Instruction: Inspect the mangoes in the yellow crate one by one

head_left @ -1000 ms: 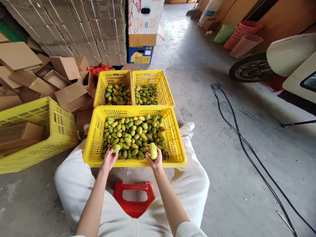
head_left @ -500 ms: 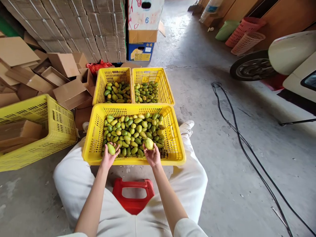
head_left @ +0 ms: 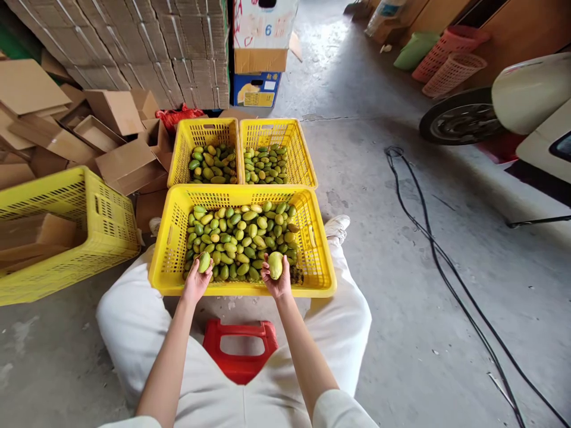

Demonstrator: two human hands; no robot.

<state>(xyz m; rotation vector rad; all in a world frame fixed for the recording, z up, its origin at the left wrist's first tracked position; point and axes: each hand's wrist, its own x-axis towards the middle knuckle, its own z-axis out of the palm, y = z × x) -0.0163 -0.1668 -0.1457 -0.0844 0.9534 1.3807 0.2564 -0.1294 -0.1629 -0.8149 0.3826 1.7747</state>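
Observation:
My left hand (head_left: 196, 282) is closed around a green mango (head_left: 204, 262) over the near left part of a large yellow crate (head_left: 157, 267). A paler yellow-green mango (head_left: 275, 266) rests in my right hand (head_left: 278, 286), its fingers curled about the sides. Under both hands lies a heap of small green and yellowish mangoes (head_left: 241, 238) in the crate. Behind it stand two smaller yellow crates, the left one (head_left: 178, 148) and the right one (head_left: 303, 151), each with mangoes inside.
A yellow crate (head_left: 113, 223) holding cardboard stands at left, before loose cardboard boxes (head_left: 129, 163). Stacked cartons (head_left: 261, 59) rise behind. A red stool (head_left: 241, 362) shows between my legs. Black cable (head_left: 423, 208) lies on the floor at right, near a parked scooter (head_left: 521, 101).
The mango in my right hand has turned to stand more upright and moved slightly right. In my left hand the mango has tilted and shifted slightly up, with the fingers closer around it.

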